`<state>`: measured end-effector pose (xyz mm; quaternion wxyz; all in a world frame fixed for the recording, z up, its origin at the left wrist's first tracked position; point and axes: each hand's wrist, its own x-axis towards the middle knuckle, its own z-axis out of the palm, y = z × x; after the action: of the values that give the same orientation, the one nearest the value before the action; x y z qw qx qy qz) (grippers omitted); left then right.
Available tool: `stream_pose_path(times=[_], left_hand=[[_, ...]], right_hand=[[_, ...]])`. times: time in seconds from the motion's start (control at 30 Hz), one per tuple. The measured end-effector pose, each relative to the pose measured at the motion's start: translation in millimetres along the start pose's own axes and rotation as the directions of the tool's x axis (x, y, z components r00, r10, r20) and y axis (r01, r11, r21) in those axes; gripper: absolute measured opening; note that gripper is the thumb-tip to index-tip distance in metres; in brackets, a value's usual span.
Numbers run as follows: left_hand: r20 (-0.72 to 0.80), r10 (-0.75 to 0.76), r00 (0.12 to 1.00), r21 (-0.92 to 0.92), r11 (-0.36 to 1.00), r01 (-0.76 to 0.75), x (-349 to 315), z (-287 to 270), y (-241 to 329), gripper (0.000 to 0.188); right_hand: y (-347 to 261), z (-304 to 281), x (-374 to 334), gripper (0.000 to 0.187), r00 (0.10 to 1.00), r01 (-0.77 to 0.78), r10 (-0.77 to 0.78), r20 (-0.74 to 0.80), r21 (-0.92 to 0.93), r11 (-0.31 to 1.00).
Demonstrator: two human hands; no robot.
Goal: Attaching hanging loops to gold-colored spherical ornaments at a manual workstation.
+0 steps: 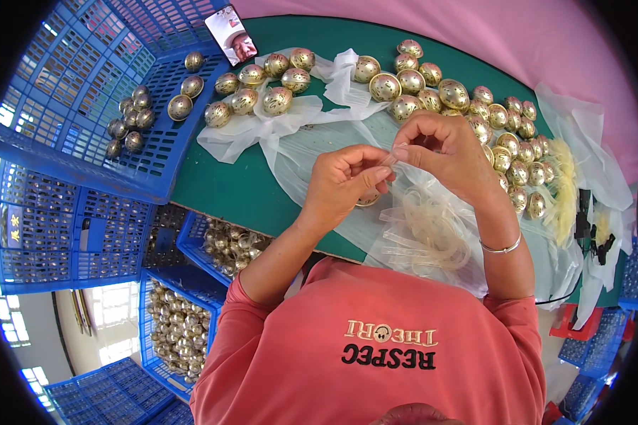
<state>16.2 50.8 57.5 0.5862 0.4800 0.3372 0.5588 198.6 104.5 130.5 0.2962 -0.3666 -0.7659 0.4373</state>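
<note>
My left hand (347, 180) and my right hand (443, 152) meet above the middle of the table. Both are closed in a pinch, fingertips nearly touching, on a thin translucent ribbon (391, 159). Part of a gold ball (366, 200) shows just beneath my left hand; the fingers cover the rest. A loose heap of clear and cream ribbons (432, 234) lies on the sheer white sheet below my right wrist. Right of my hands is a large group of gold patterned balls (517, 173). More gold balls (277, 100) sit at the table's far left.
A blue crate (145, 166) with several balls stands left of the green table (227, 185). Lower left, another blue crate (216, 308) borders many balls (179, 329). A lit phone (231, 35) leans at the far edge. Yellow fibre strands (564, 191) lie at right, beside black clips (602, 248).
</note>
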Motion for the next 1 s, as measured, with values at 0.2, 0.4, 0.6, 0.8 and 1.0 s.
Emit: stream_pose_path(times=[0.2,0.4,0.6,0.8,1.0], left_hand=[[0.013,0.047,0.999,-0.034,0.998,-0.047,5,2,-6,0.012],[-0.005,0.100,0.995,0.098,0.990,-0.099,-2,0,-4,0.009],[-0.019,0.141,0.990,0.149,0.979,-0.137,-10,-17,-11,0.008],[-0.023,0.122,0.992,0.070,0.990,-0.121,-19,-27,-8,0.010],[0.055,0.154,0.987,0.228,0.960,-0.163,-31,-37,-1,0.016]], right_hand=[[-8,-4,-1,0.019,0.999,-0.025,0.025,0.030,-0.003,1.000],[-13,-2,1,0.014,0.994,0.006,0.002,0.110,-0.070,0.998],[-18,18,5,0.014,0.979,0.165,-0.137,0.148,-0.197,0.966],[-23,23,9,0.016,0.984,0.128,-0.112,0.140,-0.110,0.986],[-31,28,9,0.017,0.968,0.211,-0.192,0.163,-0.106,0.972]])
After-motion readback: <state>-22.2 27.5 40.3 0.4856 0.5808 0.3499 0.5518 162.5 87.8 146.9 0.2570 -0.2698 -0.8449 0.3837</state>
